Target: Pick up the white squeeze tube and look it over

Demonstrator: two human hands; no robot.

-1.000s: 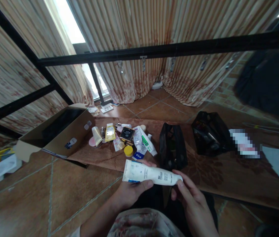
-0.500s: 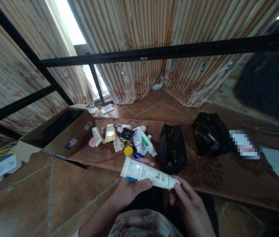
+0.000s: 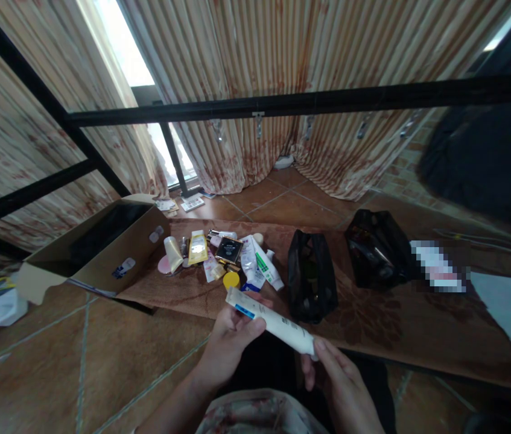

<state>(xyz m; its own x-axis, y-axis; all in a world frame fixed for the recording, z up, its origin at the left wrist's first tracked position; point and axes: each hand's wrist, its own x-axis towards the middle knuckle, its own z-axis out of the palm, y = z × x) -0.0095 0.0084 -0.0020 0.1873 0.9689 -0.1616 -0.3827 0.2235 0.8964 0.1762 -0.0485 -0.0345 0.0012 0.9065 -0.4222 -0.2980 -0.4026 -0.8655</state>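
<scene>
I hold a white cosmetic tube (image 3: 269,320) with dark print and a blue mark in both hands, low in the middle of the view. My left hand (image 3: 228,343) grips its flat crimped end, thumb on top. My right hand (image 3: 334,386) pinches the cap end with its fingertips. The tube slants down to the right. Just beyond it stands an open black pouch (image 3: 311,275) on a brown patterned mat (image 3: 373,313).
A heap of tubes, sachets and small jars (image 3: 223,259) lies on the mat's left part. An open cardboard box (image 3: 96,247) sits to the left, a second black bag (image 3: 375,248) to the right. Black metal bars (image 3: 282,102) cross in front of striped curtains.
The tube has turned from nearly level and broadside to slanting down to the right, showing a narrower side. Both hands kept their hold and shifted slightly left.
</scene>
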